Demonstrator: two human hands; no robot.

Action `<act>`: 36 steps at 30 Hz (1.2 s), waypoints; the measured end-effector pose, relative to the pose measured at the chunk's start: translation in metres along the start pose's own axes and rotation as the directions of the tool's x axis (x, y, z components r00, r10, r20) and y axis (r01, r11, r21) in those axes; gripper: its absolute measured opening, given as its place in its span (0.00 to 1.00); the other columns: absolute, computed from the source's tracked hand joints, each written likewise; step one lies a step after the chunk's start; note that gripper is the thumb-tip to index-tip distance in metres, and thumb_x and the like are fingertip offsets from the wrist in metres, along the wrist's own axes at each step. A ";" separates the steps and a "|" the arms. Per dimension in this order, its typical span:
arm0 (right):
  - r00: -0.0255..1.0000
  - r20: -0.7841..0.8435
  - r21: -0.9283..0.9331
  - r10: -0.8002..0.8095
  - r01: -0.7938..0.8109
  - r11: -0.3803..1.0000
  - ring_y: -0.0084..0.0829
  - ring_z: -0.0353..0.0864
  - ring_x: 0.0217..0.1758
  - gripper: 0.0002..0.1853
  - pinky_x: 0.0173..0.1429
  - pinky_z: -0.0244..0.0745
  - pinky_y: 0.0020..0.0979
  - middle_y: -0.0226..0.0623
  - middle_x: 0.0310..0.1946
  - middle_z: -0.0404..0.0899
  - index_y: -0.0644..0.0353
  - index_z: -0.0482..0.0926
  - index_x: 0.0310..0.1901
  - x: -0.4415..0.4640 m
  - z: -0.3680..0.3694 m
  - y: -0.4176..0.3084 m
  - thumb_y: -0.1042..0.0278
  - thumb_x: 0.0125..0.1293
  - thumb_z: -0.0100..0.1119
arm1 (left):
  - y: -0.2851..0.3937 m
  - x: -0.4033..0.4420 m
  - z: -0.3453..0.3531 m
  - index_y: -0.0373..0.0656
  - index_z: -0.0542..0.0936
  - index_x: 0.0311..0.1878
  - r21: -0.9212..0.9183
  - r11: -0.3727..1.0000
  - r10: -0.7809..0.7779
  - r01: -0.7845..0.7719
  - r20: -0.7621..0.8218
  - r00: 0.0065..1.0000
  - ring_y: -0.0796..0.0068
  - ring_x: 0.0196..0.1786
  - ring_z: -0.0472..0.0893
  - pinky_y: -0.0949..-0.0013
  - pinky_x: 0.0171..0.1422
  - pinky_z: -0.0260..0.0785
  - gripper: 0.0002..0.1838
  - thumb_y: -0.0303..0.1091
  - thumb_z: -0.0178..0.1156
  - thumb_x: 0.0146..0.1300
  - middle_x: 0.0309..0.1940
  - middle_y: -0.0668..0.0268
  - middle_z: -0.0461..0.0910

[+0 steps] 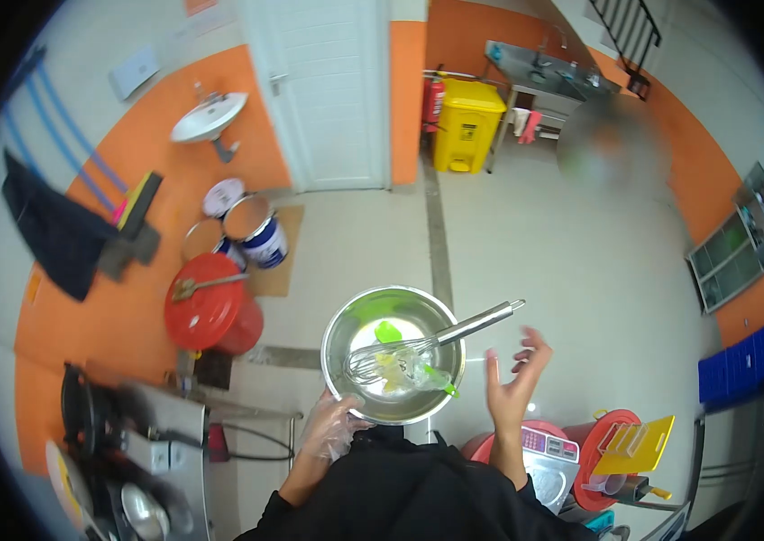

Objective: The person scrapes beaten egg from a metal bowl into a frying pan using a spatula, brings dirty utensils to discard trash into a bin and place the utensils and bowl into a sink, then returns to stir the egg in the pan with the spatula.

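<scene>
My left hand [335, 426], in a clear plastic glove, grips the lower left rim of a steel bowl [335, 316]. A metal whisk [481, 323] lies in the bowl, its handle sticking out over the right rim. Beside the whisk's wires are a bright green piece [388, 332] and crumpled clear plastic [413, 371] with a green end. My right hand [515, 377] is bare and raised to the right of the bowl, fingers apart and holding nothing.
A digital scale [550, 469] and a red bucket with a yellow rack [639, 446] are at lower right. At left are a red lidded bin [210, 316], paint buckets [265, 243] and a steel counter [179, 424]. A yellow bin [469, 126] stands farther back.
</scene>
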State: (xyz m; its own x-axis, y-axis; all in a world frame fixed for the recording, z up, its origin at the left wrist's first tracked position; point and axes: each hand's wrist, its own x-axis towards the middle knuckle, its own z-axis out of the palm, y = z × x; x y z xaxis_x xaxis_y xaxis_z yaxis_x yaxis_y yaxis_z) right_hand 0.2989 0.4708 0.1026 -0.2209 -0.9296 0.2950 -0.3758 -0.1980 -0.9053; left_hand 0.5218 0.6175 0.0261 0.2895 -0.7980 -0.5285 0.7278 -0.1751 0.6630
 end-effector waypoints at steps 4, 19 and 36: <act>0.629 0.629 -0.178 -0.456 0.688 0.704 0.37 0.72 0.49 0.28 0.49 0.71 0.30 0.45 0.52 0.68 0.57 0.73 0.57 0.091 0.037 0.001 0.70 0.51 0.68 | 0.020 0.118 0.073 0.43 0.63 0.61 0.069 0.991 -0.120 0.114 0.077 0.990 0.65 0.35 0.84 0.66 0.29 0.83 0.27 0.22 0.57 0.58 0.44 0.57 0.78; 0.737 0.625 -0.088 -0.256 0.393 0.915 0.36 0.80 0.37 0.13 0.41 0.77 0.35 0.37 0.33 0.79 0.58 0.79 0.42 0.517 0.152 0.106 0.78 0.53 0.62 | 0.086 0.487 0.353 0.41 0.61 0.58 0.199 0.974 -0.154 0.107 0.241 0.958 0.64 0.38 0.83 0.66 0.34 0.83 0.24 0.24 0.57 0.59 0.44 0.57 0.75; 0.254 0.828 0.365 -0.500 0.432 0.825 0.40 0.82 0.41 0.15 0.47 0.78 0.34 0.38 0.36 0.80 0.59 0.83 0.39 1.005 0.346 0.149 0.82 0.47 0.61 | 0.179 0.811 0.614 0.34 0.68 0.54 0.046 0.998 -0.043 0.044 -0.017 0.999 0.63 0.32 0.84 0.67 0.35 0.82 0.21 0.26 0.58 0.56 0.38 0.54 0.78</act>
State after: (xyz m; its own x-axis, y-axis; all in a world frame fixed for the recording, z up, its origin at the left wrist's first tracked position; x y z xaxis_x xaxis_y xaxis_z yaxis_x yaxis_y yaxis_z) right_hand 0.3327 -0.6008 0.1588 0.8770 -0.3944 0.2744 -0.0766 -0.6785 -0.7306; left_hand 0.5046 -0.4150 0.0418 0.2683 -0.7802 -0.5651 0.7103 -0.2361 0.6632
